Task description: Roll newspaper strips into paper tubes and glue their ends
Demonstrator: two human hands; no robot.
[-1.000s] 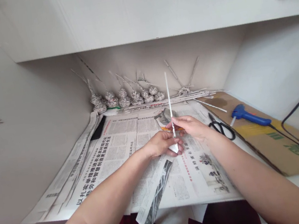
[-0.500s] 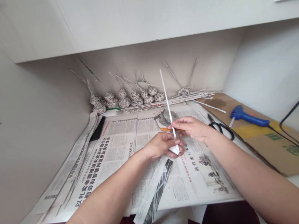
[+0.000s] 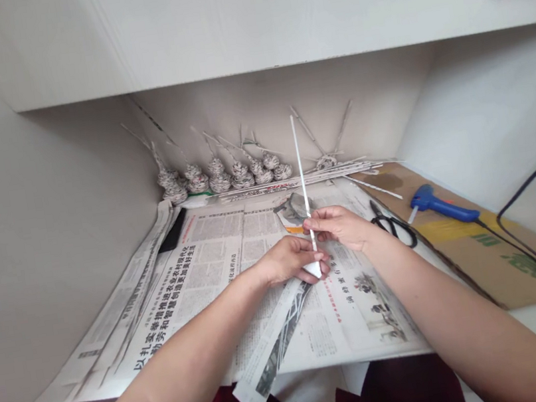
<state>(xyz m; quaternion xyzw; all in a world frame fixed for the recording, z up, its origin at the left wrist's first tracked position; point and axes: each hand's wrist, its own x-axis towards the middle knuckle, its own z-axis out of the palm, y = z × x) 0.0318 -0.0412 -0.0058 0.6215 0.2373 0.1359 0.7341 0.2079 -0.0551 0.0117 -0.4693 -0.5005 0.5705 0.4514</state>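
A thin white rolled paper stick stands nearly upright between my hands. Its lower end runs into a newspaper strip that is partly wound round it and trails down past the table's front edge. My left hand is closed at the bottom, pinching the paper where strip and roll meet. Just above it, my right hand grips the roll between thumb and fingers. Parts of the fingers are hidden behind the paper. Newspaper sheets cover the table underneath.
Several woven paper gourds line the back wall, beside a bundle of paper sticks. To the right lie black scissors and a blue glue gun on cardboard. Paper strips and a dark flat object lie left.
The paper stick has turned from a slight leftward lean to almost vertical. Both hands keep their hold, and the trailing strip has shifted slightly left and up.
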